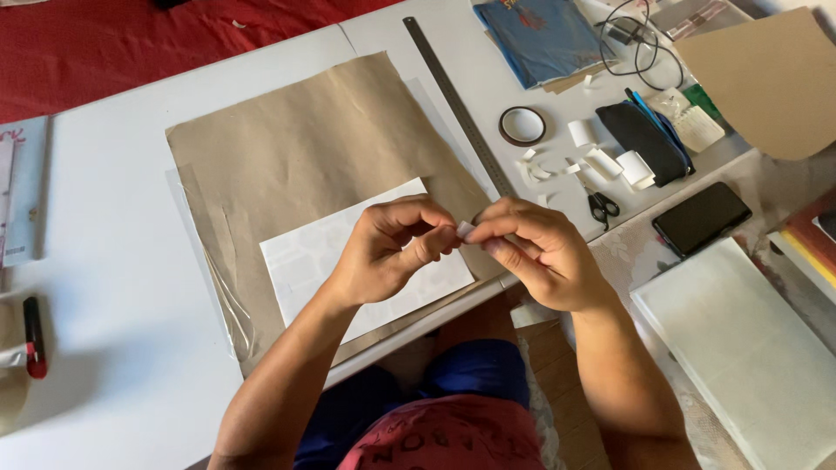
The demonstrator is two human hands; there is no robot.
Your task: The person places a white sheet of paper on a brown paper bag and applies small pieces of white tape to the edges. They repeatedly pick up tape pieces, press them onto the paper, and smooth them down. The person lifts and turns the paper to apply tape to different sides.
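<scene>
Above the white sheet (366,261) lying on the brown paper (313,165), both hands meet at a small white tab (464,229). The left hand (387,252) pinches one side of it between thumb and forefinger, and the right hand (535,252) nips the other side, so both are closed on the same piece. It looks like a bit of tape or backing being picked apart, which goes best with nails at the very corner and a slow, even pull, hands kept low over the paper. Curled white strips (575,165), a tape ring (522,126), small scissors (601,207) and a steel ruler (461,109) lie beyond on the white table (113,261).
</scene>
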